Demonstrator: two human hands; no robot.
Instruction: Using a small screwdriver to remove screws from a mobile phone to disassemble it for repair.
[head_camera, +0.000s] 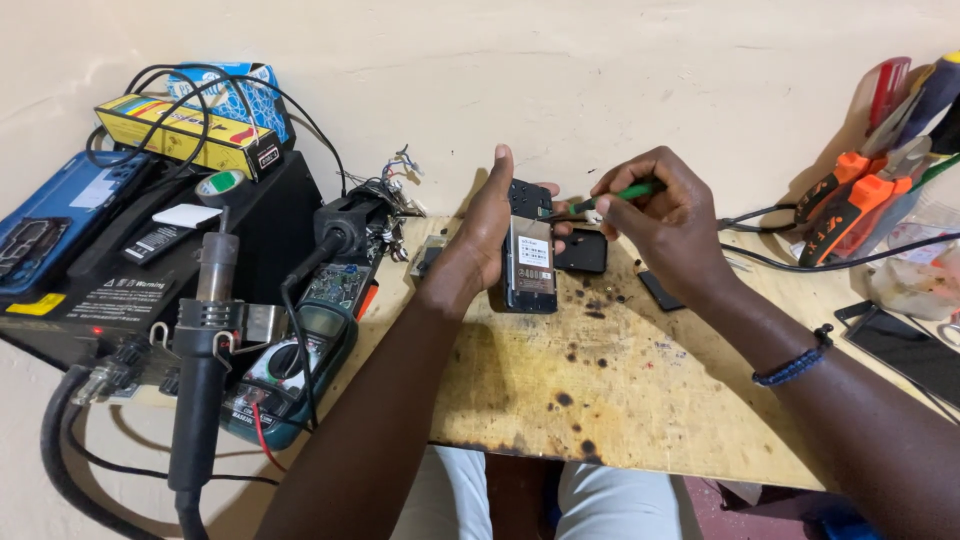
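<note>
My left hand (487, 232) grips an opened mobile phone (529, 262) by its left edge, holding it upright on the wooden board (620, 380) with its back and battery showing. My right hand (665, 215) pinches a green-handled screwdriver (612, 197), whose tip points left at the upper part of the phone. A black back cover (582, 251) lies just behind the phone, and a small dark flat piece (660, 291) lies on the board under my right wrist.
At left stand a black soldering station (120, 290), a hot-air handle in its holder (205, 350), a green multimeter (300, 370), a blue phone (55, 225), boxes and cables. At right are orange-handled tools (850, 205) and a dark phone (905, 350).
</note>
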